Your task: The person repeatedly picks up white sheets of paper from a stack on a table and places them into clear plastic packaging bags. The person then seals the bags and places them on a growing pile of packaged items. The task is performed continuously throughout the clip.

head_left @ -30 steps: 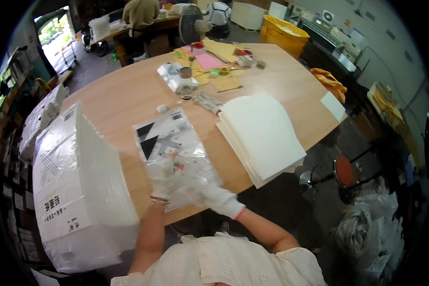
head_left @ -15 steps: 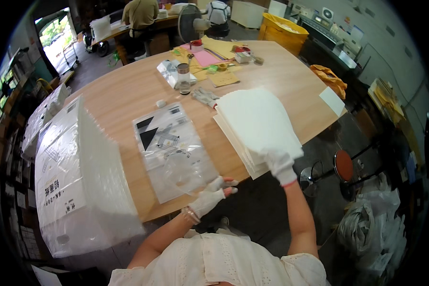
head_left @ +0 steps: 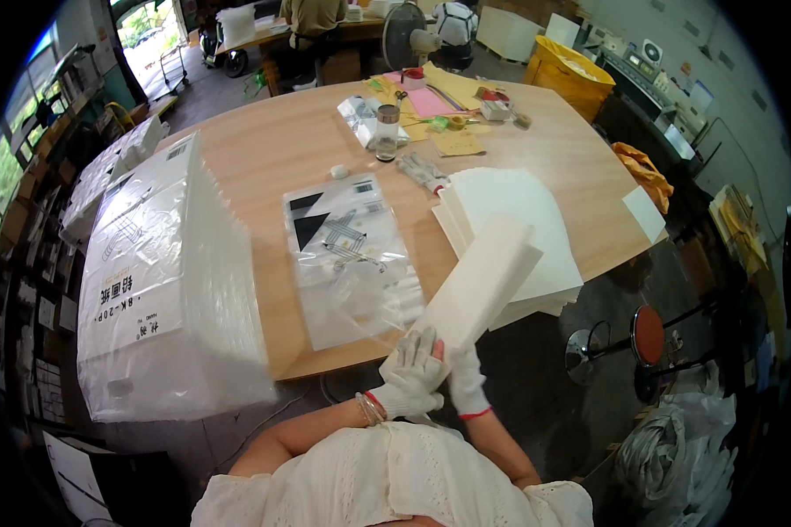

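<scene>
A curved batch of white paper sheets (head_left: 482, 285) is held in front of me, tilted across the table's front edge. My left hand (head_left: 413, 373), in a white glove with some fingertips bare, lies over its near end with the fingers on the paper. My right hand (head_left: 468, 382), also gloved, grips the same end from the right; its fingers are mostly hidden behind the paper. Beyond the held batch lies a larger stack of white paper (head_left: 527, 206). To the left, a clear printed plastic bag (head_left: 351, 263) lies flat on the table.
A tall pile of printed plastic bags (head_left: 163, 281) stands at the left edge. Farther back are a drinking glass (head_left: 387, 132), a loose glove (head_left: 420, 171), scissors (head_left: 401, 96) and tape rolls. A stool (head_left: 647, 335) stands right of the table. Two people sit beyond, near a fan (head_left: 404, 37).
My right hand has brought a batch of sheets off the stack toward me. My left hand has moved right and now holds the batch too. The view has shifted left.
</scene>
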`<act>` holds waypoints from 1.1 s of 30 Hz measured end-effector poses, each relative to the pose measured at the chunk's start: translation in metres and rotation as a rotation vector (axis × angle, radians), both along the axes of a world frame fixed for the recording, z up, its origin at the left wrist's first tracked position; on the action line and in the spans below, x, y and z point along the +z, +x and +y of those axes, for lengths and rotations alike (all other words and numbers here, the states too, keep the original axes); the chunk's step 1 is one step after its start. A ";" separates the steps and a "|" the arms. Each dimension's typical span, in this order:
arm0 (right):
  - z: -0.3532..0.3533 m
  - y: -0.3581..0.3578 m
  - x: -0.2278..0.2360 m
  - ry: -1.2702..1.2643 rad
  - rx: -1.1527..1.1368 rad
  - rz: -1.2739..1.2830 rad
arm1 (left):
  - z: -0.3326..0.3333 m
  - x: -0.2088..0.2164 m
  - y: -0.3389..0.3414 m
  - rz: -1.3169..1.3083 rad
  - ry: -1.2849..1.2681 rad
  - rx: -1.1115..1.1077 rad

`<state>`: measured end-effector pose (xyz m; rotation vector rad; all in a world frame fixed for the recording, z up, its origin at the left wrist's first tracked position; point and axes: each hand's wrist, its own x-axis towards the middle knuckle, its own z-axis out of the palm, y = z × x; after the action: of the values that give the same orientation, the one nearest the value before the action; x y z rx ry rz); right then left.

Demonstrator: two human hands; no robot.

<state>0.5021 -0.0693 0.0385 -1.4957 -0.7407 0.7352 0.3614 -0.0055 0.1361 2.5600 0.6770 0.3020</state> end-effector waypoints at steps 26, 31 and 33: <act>-0.051 0.041 0.117 -0.075 -0.192 -0.708 | 0.115 0.015 -0.029 -0.229 0.447 0.419; -0.068 0.038 0.107 -0.035 -0.145 -0.768 | 0.125 -0.035 -0.016 -0.222 -0.117 0.243; -0.069 0.026 0.115 -0.080 -0.181 -0.682 | 0.140 -0.026 -0.013 -0.281 -0.758 0.242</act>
<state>0.5278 -0.1384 0.1538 -1.8793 -1.0674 0.0999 0.3481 0.1349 0.1103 1.6854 0.8017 0.3852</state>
